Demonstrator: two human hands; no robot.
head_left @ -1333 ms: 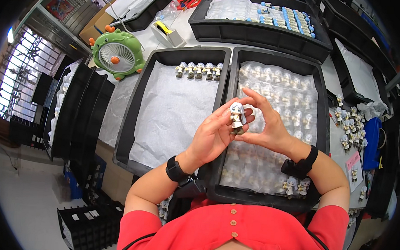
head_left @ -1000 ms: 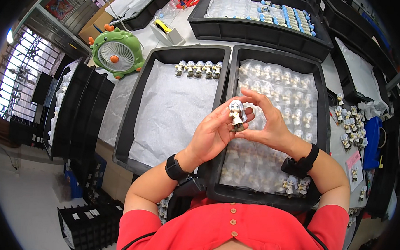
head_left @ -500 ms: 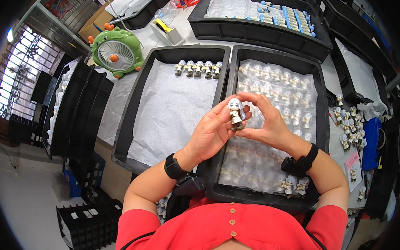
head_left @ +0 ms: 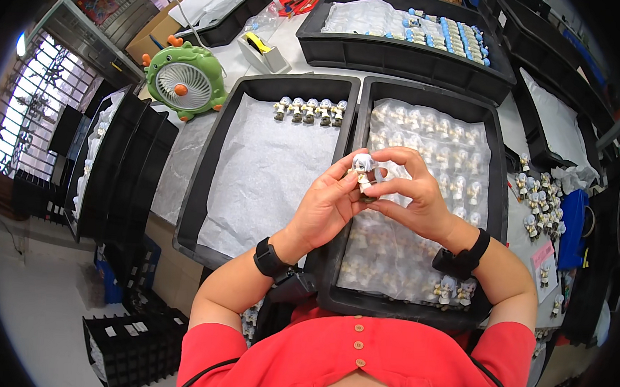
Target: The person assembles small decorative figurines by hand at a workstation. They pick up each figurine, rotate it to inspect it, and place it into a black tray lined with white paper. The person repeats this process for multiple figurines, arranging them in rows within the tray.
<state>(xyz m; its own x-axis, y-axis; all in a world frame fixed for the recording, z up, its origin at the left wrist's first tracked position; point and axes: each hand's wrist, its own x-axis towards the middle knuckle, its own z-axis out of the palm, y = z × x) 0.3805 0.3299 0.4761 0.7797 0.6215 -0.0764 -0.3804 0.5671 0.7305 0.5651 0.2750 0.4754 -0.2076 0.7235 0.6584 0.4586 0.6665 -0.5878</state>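
Note:
A small white-haired figurine [head_left: 363, 165] in pale clothes is held upright between my two hands, above the inner edges of two black trays. My left hand [head_left: 329, 200] grips it from the left, thumb across its front. From the right, my right hand [head_left: 415, 192] pinches its lower side with thumb and fingers. The left tray [head_left: 197, 187] is lined with white paper and has a short row of similar figurines [head_left: 310, 111] at its far right. In the right tray [head_left: 502, 203], rows of figurines lie under a translucent sheet [head_left: 398, 247], with two uncovered figurines [head_left: 455, 291] at the near right corner.
A green fan [head_left: 182, 82] and a tape dispenser [head_left: 263, 53] stand beyond the left tray. Behind, a black tray [head_left: 401, 57] holds blue-topped pieces. Loose figurines [head_left: 541, 202] cluster at the right by a blue object [head_left: 573, 228]. Stacked black trays [head_left: 118, 169] stand at the left.
The figurine has turned slightly between my hands. My right fingers have closed in from a wide curl onto its lower side, and my left thumb has shifted up over its front.

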